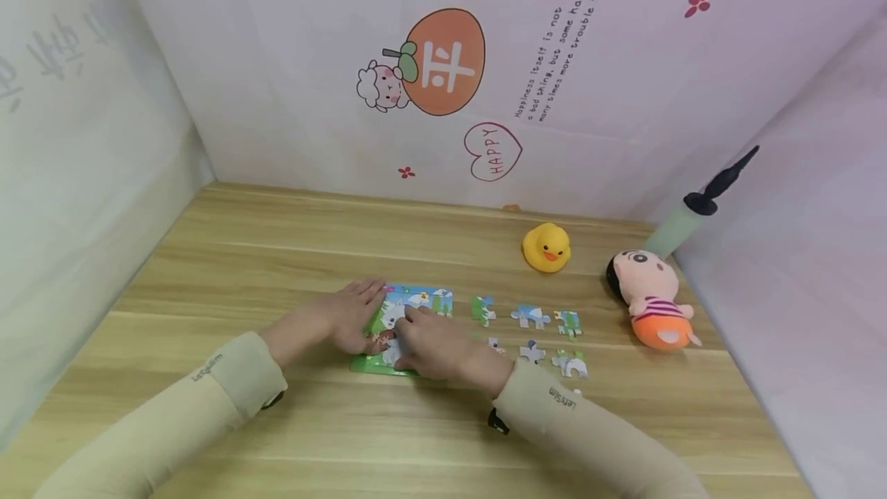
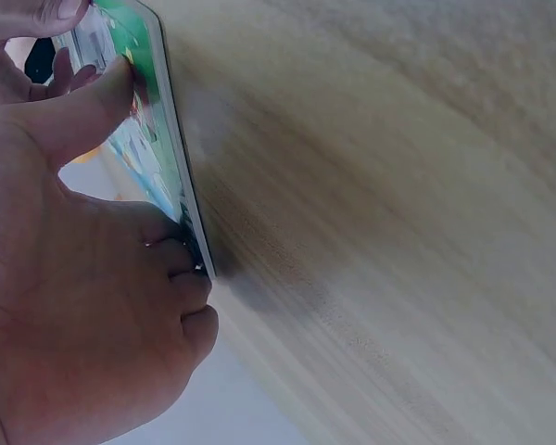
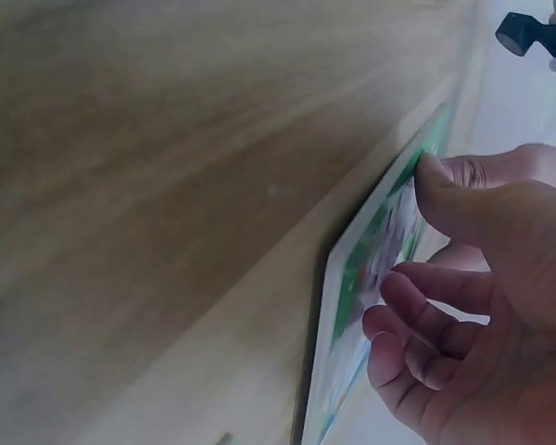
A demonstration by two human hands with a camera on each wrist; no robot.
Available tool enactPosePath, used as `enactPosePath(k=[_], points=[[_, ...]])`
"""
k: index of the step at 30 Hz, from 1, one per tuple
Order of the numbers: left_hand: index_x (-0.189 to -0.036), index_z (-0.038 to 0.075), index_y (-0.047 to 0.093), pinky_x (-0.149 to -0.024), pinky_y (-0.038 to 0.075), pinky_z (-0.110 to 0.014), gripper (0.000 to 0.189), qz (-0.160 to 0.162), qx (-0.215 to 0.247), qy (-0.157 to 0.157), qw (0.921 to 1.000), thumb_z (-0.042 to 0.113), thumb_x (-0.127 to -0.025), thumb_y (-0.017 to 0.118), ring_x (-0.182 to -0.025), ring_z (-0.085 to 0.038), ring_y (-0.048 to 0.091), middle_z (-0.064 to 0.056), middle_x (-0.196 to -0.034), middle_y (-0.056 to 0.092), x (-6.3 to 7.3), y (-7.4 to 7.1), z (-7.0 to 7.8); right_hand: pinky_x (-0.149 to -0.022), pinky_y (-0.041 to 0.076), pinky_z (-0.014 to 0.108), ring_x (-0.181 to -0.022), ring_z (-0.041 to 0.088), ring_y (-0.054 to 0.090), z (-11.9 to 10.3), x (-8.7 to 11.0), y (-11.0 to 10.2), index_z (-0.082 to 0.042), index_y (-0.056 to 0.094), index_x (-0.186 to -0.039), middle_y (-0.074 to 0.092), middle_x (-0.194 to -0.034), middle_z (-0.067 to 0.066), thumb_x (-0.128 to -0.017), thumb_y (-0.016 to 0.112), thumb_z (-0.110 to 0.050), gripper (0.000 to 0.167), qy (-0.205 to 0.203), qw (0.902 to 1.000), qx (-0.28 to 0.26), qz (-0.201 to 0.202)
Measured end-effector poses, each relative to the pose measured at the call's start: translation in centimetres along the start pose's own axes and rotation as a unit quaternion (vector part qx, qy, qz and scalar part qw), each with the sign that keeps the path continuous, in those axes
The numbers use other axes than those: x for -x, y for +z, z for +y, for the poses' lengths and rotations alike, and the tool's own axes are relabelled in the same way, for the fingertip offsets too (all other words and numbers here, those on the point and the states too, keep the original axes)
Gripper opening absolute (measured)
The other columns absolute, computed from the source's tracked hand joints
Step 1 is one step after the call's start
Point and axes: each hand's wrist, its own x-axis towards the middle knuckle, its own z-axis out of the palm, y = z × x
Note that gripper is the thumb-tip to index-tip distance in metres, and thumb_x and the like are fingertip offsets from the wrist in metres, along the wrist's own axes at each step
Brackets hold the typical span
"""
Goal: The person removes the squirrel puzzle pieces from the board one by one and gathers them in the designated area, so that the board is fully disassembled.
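Observation:
A colourful cartoon jigsaw puzzle board (image 1: 443, 301) lies flat on the wooden table, partly covered by both hands. My left hand (image 1: 356, 318) rests along its left side; in the left wrist view the thumb (image 2: 102, 102) touches the board's face, while the other fingers lie at its edge. Over the board's middle and right is my right hand (image 1: 436, 341). Its thumb (image 3: 445, 199) touches the picture, and the loosely bent fingers (image 3: 408, 297) are close to the surface. No piece shows between them. Several loose puzzle pieces (image 1: 530, 316) lie in rows to the right.
Behind the loose pieces sits a yellow rubber duck (image 1: 547, 248). Near the table's right edge are a plush doll (image 1: 654, 299) and a pale pump with a black nozzle (image 1: 675, 228). Printed cloth walls (image 1: 298, 98) border the table at the back and sides.

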Motion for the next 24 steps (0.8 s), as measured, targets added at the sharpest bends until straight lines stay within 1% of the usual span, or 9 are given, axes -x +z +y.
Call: enactPosePath(k=[6,8,14,20,24], points=[[-0.164,-0.006,0.013,-0.137,0.011,-0.051,0.095,-0.017,-0.012,-0.002,0.9998,0.052,-0.102,0.056,-0.166,-0.037,0.005,-0.022,-0.176,0.003,0.09,0.09,0.05,-0.087,0.059,0.029,-0.103,0.016,0.067,-0.16,0.03,0.44,-0.011,0.069,-0.115,0.069,-0.114,0.003,-0.095,0.073,-0.044,0.039,0.006,0.9994,-0.034,0.005],[-0.164,-0.005,0.012,-0.137,0.01,-0.05,0.096,-0.022,-0.011,-0.005,0.9997,0.054,-0.102,0.055,-0.166,-0.036,0.004,-0.02,-0.176,0.002,0.13,0.1,0.03,-0.088,0.06,0.029,-0.104,0.016,0.067,-0.2,0.02,0.52,-0.012,0.068,-0.117,0.069,-0.115,0.003,-0.095,0.073,-0.044,0.039,0.011,0.9991,-0.04,0.008],[-0.165,-0.003,0.008,-0.138,0.007,-0.052,0.098,-0.034,-0.006,-0.005,0.9994,0.057,-0.103,0.052,-0.166,-0.035,-0.001,-0.019,-0.177,-0.003,0.1,0.05,-0.12,-0.086,0.058,0.026,-0.101,0.013,0.065,-0.24,0.05,0.49,-0.013,0.068,-0.12,0.067,-0.113,-0.001,-0.093,0.076,-0.042,0.04,0.021,0.9977,-0.064,0.014],[-0.165,-0.003,0.005,-0.137,0.005,-0.052,0.099,-0.04,-0.004,0.004,0.9992,0.057,-0.103,0.053,-0.166,-0.036,-0.003,-0.02,-0.176,-0.005,-0.03,-0.31,-0.29,-0.082,0.056,0.025,-0.094,0.011,0.06,-0.18,0.04,0.33,-0.012,0.069,-0.122,0.064,-0.109,-0.001,-0.093,0.077,-0.041,0.042,0.019,0.9976,-0.063,0.019],[-0.165,-0.004,0.005,-0.137,0.006,-0.052,0.1,-0.039,-0.001,0.011,0.9992,0.057,-0.103,0.055,-0.166,-0.037,-0.003,-0.021,-0.176,-0.005,-0.08,-0.31,-0.4,-0.083,0.057,0.026,-0.095,0.011,0.06,-0.14,0.21,0.24,-0.012,0.068,-0.123,0.063,-0.11,0.0,-0.094,0.077,-0.038,0.041,0.016,0.9975,-0.065,0.023]])
